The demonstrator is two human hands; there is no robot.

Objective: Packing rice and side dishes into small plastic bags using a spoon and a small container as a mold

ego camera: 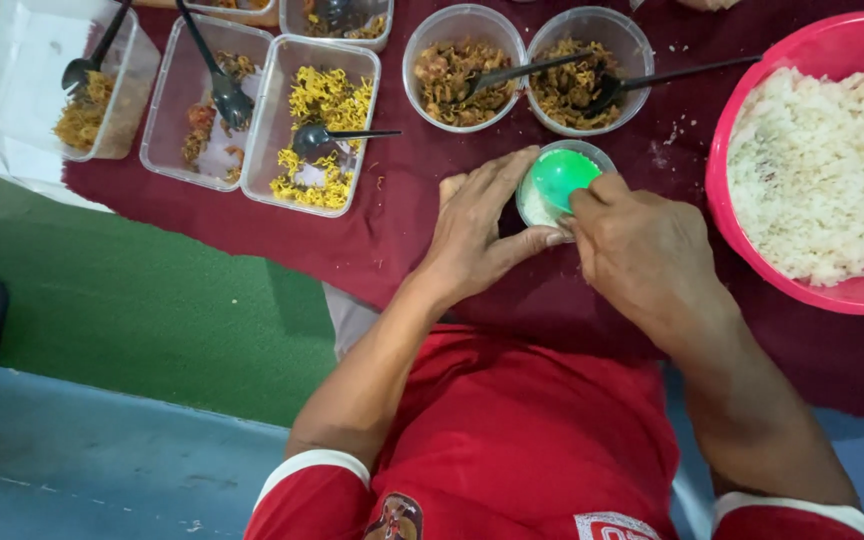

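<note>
A small clear round container [535, 203] with white rice in it stands on the dark red cloth [402, 230]. My left hand [477, 228] cups its left side, thumb against the rim. My right hand [637, 250] is shut on a green scoop [564, 174], which presses down into the rice inside the container. A big pink basin [742, 110] heaped with white rice [822, 170] sits just to the right of my right hand.
Two round tubs of brown food [457, 75] [577, 80] with black spoons stand beyond the container. Rectangular clear boxes with yellow shreds [317, 120] and other food [207, 105] [97, 90] line the left. Green floor [132, 290] lies at left.
</note>
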